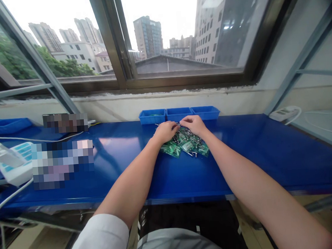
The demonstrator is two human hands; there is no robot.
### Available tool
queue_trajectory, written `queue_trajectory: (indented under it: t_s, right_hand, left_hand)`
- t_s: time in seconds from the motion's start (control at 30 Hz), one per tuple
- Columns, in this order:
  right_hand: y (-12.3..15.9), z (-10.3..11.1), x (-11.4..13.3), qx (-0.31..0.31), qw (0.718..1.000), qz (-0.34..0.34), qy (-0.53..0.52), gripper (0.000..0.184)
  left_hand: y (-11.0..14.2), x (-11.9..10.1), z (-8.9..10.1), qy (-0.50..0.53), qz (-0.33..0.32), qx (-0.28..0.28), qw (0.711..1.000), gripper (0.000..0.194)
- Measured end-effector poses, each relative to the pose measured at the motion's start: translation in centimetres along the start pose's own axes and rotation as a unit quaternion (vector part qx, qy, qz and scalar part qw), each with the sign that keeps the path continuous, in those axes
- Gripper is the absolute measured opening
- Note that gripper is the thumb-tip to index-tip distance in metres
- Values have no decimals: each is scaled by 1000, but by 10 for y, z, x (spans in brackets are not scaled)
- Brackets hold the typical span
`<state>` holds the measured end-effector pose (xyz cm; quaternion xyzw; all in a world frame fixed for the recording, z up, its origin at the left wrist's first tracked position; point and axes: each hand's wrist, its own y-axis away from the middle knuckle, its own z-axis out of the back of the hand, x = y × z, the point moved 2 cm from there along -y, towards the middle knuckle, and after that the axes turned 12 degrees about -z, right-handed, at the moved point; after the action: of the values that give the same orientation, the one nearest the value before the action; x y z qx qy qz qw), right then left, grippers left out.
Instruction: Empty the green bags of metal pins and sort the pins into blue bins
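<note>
My left hand [166, 132] is at the far left side of a pile, its fingers bent and drawn together. Just across from it, my right hand [193, 125] has its thumb and fingertips pinched close to the left fingertips. Whatever lies between the fingers is too small to make out. Under and in front of both hands is the mixed pile: green pieces like small circuit boards or printed packets [172, 150] and many thin, shiny metal pins [188, 138]. Part of the pile is hidden by the hands.
Three blue bins [179, 115] stand in a row behind the pile, the left one with something green inside. The blue table [123, 165] has a white power strip [15, 161] with cables at left. A white device [284, 113] sits far right, below the window.
</note>
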<state>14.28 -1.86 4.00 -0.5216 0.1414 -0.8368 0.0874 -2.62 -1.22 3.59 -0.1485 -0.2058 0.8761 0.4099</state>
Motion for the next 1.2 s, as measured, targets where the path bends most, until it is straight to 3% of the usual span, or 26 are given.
queue_trajectory:
  t_s: [0.1, 0.23, 0.5, 0.57, 0.67, 0.77, 0.83, 0.93, 1.03, 1.2]
  right_hand:
    - [-2, 4, -5, -35, 998, -45, -6, 24]
    - [-6, 17, -18, -126, 985, -114, 10, 21]
    - [-20, 50, -49, -274, 935, -216, -64, 27]
    - [-24, 54, -55, -264, 930, -224, -125, 37]
    - [-27, 54, -60, -201, 930, -223, -210, 67]
    - [-25, 52, -60, -171, 936, -229, -207, 79]
    - [-22, 50, -57, -175, 951, -218, -131, 72]
    - [-18, 44, -50, -160, 969, -181, 58, 44]
    - [-14, 35, -46, -110, 955, -175, 213, 23]
    - [-11, 25, -50, -56, 935, -199, 290, 21]
  left_hand:
    - [1, 0, 1, 3, 25, -24, 999, 37]
    - [2, 3, 1, 5, 50, -35, 998, 39]
    - [2, 5, 0, 6, 56, -29, 998, 37]
    - [2, 5, 0, 6, 57, -28, 998, 37]
    - [2, 5, 1, 3, 51, -27, 998, 34]
    - [2, 5, 0, -1, 50, -25, 998, 32]
    - [2, 6, -1, -2, 50, -24, 998, 31]
    - [2, 5, -1, -2, 52, -21, 998, 31]
    - [2, 4, 0, 0, 57, -14, 998, 31]
    - [2, 4, -1, -1, 57, -7, 998, 32]
